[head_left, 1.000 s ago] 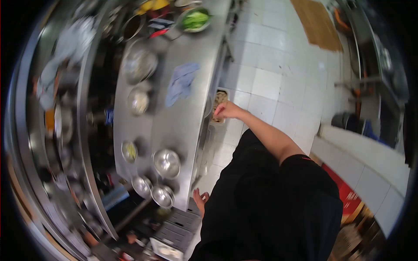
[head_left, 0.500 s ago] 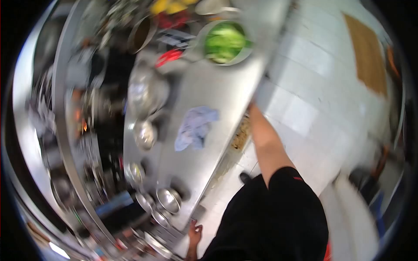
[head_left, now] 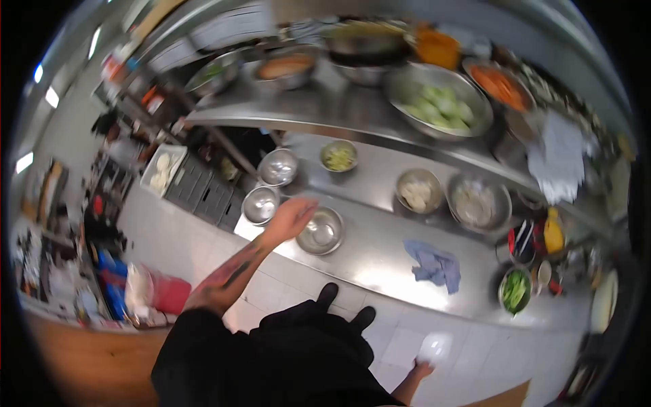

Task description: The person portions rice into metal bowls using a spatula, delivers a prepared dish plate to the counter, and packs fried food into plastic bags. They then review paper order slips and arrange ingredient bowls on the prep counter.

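Note:
My left hand [head_left: 293,217], at the end of a tattooed forearm, is over the left rim of a steel bowl [head_left: 321,233] near the counter's front edge. Its fingers point toward the back of the bowl and are blurred; I cannot tell whether they grip the rim. The bowl looks bare inside. Two more steel bowls [head_left: 277,167] stand just behind and left of it. My right hand [head_left: 422,370] hangs low beside my body, over the floor tiles, away from the counter. Its fingers are small and smeared, and no held thing can be made out.
A blue cloth [head_left: 435,264] lies on the steel counter [head_left: 369,261]. Further right is a bowl of green leaves [head_left: 515,290]. Bowls of pale food [head_left: 417,192] stand toward the back, below a shelf [head_left: 298,112] carrying a large bowl of green pieces [head_left: 439,102]. Dark drawers [head_left: 203,195] adjoin the left end.
My view has swung round to face the counter. My left hand has come from beside the counter's end to the steel bowl. My right hand has left the counter edge and hangs lower.

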